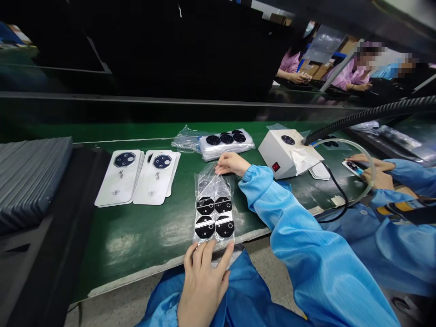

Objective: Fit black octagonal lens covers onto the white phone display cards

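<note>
At frame centre, pinched clear plastic film (pixel 210 175) with right hand (pixel 233 164), rested left hand (pixel 205 277) below, unclosed; had four black camera-lens covers (pixel 207 207) left, white phone panels (pixel 150 187) at frame left apparently fitted.

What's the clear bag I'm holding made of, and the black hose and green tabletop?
Clear bag: apparently glossy plastic film, judging by its wrinkles and glints. Black hose: probably plastic, semi-matte, given its ribs. Green tabletop: perhaps rubber matting or paint, softly shiny, blurred reflections.
</note>
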Available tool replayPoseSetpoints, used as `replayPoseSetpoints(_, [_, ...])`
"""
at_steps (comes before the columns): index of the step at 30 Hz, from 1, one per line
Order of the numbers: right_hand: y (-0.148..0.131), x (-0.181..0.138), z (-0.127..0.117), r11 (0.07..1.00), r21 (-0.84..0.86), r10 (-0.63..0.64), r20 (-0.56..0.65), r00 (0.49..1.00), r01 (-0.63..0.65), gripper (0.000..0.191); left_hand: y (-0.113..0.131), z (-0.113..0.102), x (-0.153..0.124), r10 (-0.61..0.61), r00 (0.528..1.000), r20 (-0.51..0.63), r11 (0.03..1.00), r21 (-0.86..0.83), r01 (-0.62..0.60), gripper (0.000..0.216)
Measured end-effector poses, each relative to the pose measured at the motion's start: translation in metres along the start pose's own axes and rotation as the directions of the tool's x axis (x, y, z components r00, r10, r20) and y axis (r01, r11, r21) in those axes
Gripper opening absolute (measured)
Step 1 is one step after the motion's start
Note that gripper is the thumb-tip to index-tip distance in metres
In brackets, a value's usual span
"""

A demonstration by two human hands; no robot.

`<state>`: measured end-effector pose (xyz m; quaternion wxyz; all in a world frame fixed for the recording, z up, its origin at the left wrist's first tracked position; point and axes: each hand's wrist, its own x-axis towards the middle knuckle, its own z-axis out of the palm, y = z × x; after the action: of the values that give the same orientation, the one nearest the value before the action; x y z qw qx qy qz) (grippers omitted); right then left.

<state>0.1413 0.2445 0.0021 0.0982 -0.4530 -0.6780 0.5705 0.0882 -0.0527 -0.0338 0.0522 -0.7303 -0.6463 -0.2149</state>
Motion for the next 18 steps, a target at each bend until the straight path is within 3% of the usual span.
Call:
replayPoseSetpoints(6, [0.01, 0.008, -0.008, 0.991, 0.068, -0.1, -0.146, 0.984, 0.111, 0.025, 0.001, 0.003, -0.002, -0.036, 0.999, -0.024, 0.998, -0.055, 0.035, 0.047])
replayPoseSetpoints(12, [0.025, 0.012, -0.012, 0.962, -0.091, -0.274, -0.239, 0.932, 0.259, 0.024, 0.0, 0.007, -0.004, -0.043, 0.998, -0.05, 0.996, -0.083, 0.039, 0.054])
replayPoseSetpoints(18, [0.033, -0.001, -0.012, 0.818, -0.4, -0.493, -0.116, 0.862, 0.414, 0.03, -0.004, 0.006, -0.004, -0.008, 0.998, -0.057, 0.998, -0.066, 0.004, 0.049])
